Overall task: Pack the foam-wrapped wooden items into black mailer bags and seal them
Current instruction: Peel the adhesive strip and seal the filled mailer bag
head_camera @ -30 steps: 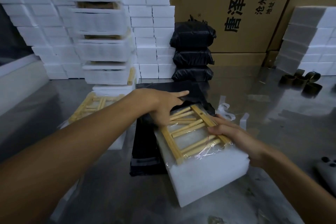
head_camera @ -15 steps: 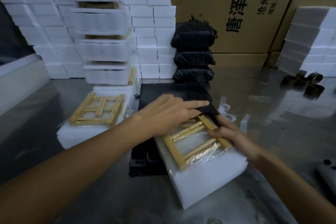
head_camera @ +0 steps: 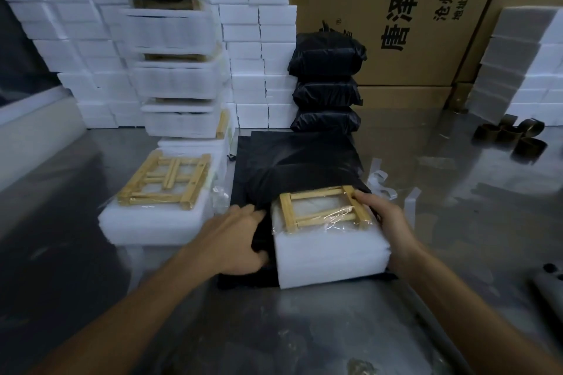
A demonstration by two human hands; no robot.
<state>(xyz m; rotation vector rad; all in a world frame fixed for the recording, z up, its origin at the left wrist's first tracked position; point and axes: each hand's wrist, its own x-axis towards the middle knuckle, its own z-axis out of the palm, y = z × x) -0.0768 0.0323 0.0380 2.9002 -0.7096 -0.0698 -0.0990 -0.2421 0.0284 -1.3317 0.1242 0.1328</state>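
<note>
A person's two bare hands worked at a grey metal worktop (head_camera: 457,237), where a foam-wrapped wooden item (head_camera: 327,233) lay partly inside a black mailer bag (head_camera: 292,167). The far end of the item sat under the bag's black film, while its near end, a white foam block topped by a wooden frame under clear plastic wrap, stuck out toward the camera. The left hand (head_camera: 236,237) gripped the bag's edge at the item's left side, fingers curled into the black film. The right hand (head_camera: 385,216) held the item's right side, fingers curled over the corner of the wooden frame. The bag rested on a stack of flat black bags at mid-worktop.

Just to the left, a second foam-wrapped item (head_camera: 158,201) lay uncovered, its wooden frame facing up. Behind it rose a leaning stack of wrapped items (head_camera: 176,76), backed by a wall of white foam blocks (head_camera: 259,39). Three filled black bags (head_camera: 327,82) were piled against printed cardboard cartons (head_camera: 411,24). Brown tape rolls (head_camera: 511,134) sat at the far right, near more foam blocks (head_camera: 524,64), and white strips (head_camera: 379,179) lay just beside the bag.
</note>
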